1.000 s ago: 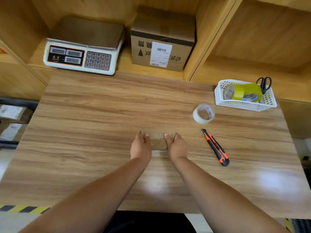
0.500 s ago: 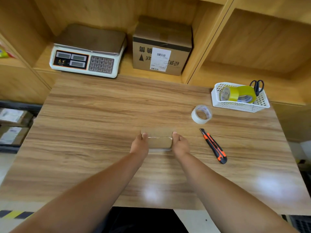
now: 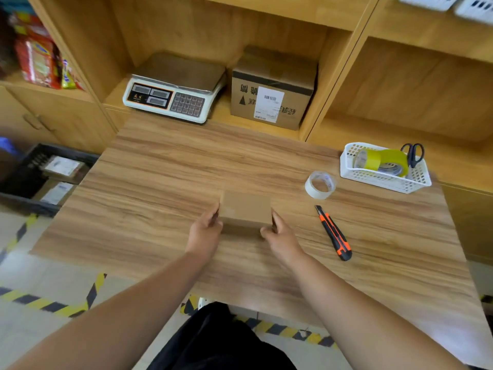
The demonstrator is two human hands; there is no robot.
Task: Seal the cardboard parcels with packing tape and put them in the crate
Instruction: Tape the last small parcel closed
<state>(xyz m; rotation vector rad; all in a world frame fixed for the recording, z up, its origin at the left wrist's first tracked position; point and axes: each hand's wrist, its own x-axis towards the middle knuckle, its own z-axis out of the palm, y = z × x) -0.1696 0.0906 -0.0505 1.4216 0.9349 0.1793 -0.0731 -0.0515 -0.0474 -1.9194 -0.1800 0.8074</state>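
A small brown cardboard parcel (image 3: 245, 210) is held just above the wooden table (image 3: 160, 188), near its middle. My left hand (image 3: 205, 233) grips the parcel's left end and my right hand (image 3: 278, 233) grips its right end. A roll of clear packing tape (image 3: 319, 184) lies on the table to the right of the parcel. A black crate (image 3: 29, 166) stands on the floor at the left of the table, with labelled parcels (image 3: 62, 166) inside it.
An orange and black utility knife (image 3: 333, 233) lies right of the parcel. A white basket (image 3: 384, 177) holds yellow tape and scissors (image 3: 413, 153). On the shelf behind stand a scale (image 3: 173, 89) and a large labelled box (image 3: 272, 89). Yellow-black tape marks the floor.
Both hands have shifted from the parcel's top to its ends and raised it a little off the table. The view has swung left, bringing the black crate into sight.
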